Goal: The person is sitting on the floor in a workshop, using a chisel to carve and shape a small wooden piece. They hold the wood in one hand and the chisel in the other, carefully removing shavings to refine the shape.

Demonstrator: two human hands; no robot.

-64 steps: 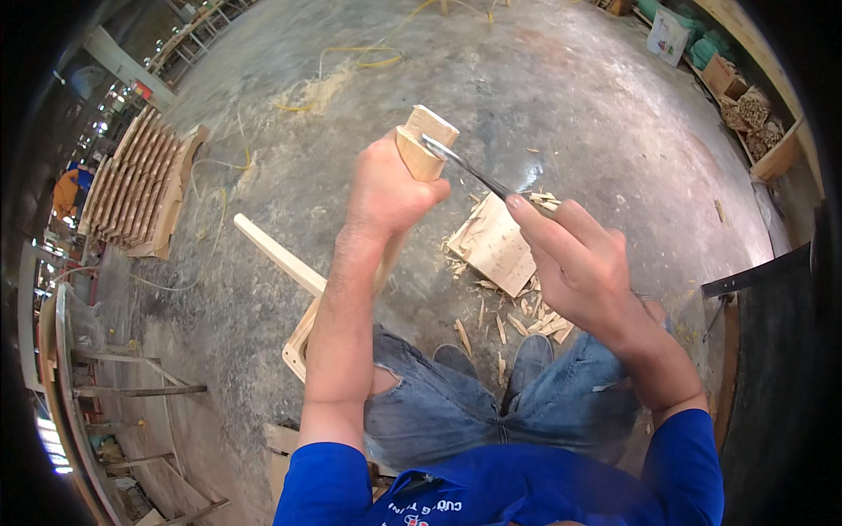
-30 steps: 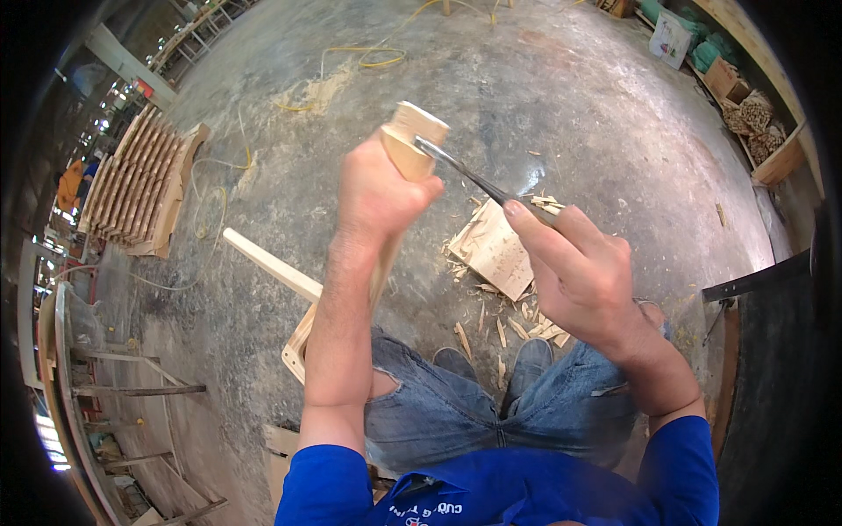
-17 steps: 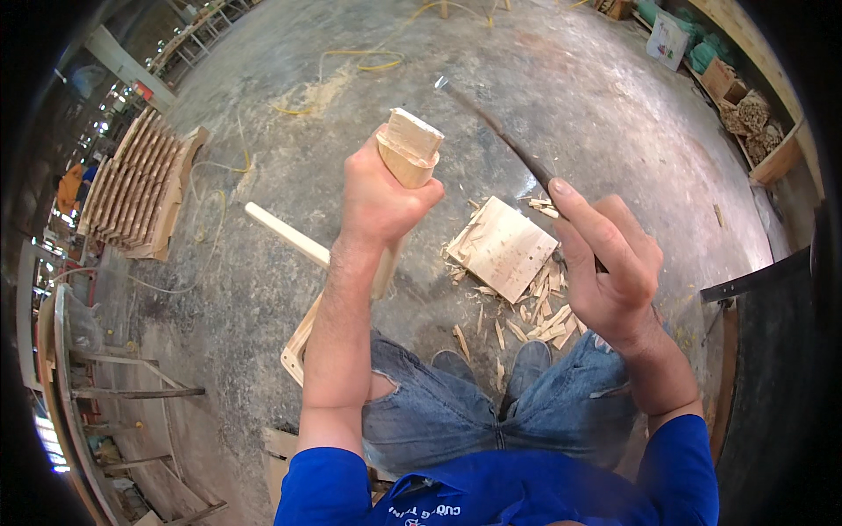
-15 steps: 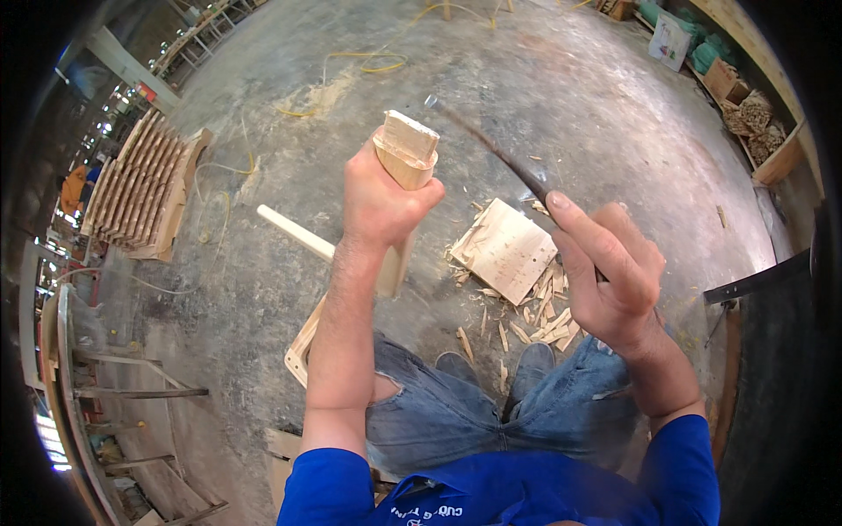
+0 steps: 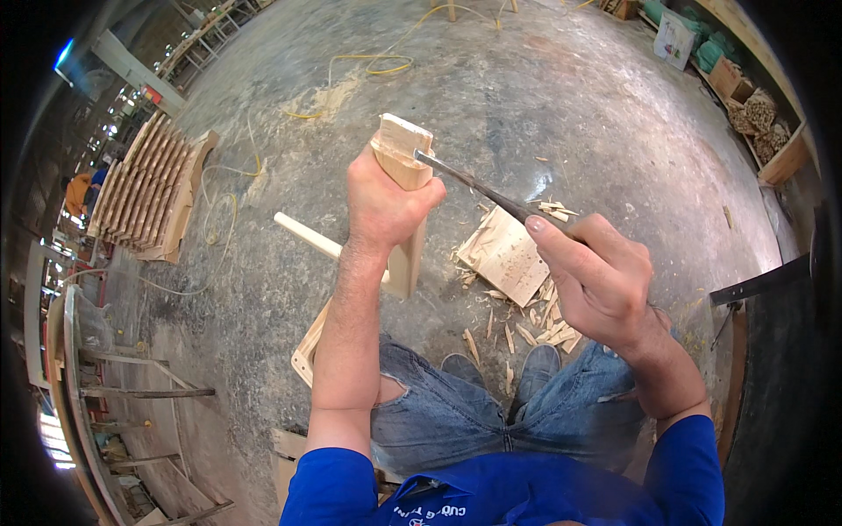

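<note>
My left hand (image 5: 386,200) is wrapped round a pale wooden piece (image 5: 405,138) near its upper end, where a stepped tenon stands above my fist. Below the fist the piece runs down toward the floor, joined by other wooden parts, one a light rail (image 5: 307,235) sticking out to the left. My right hand (image 5: 601,276) grips a long, thin chisel (image 5: 478,186), its forefinger stretched along the shaft. The chisel's tip meets the right side of the tenon's shoulder, close to my left thumb. How the chisel's rear end sits in my palm is hidden.
A square wooden board (image 5: 509,254) lies on the concrete floor, with wood shavings (image 5: 548,324) scattered round it. Stacked curved wooden parts (image 5: 149,193) stand at the left. A yellow hose (image 5: 386,60) winds across the floor. A wooden crate (image 5: 781,158) is at the far right.
The chisel has moved left and down, from above and right of the wooden piece to its shoulder. My right hand moved slightly left with it; my left hand keeps its hold.
</note>
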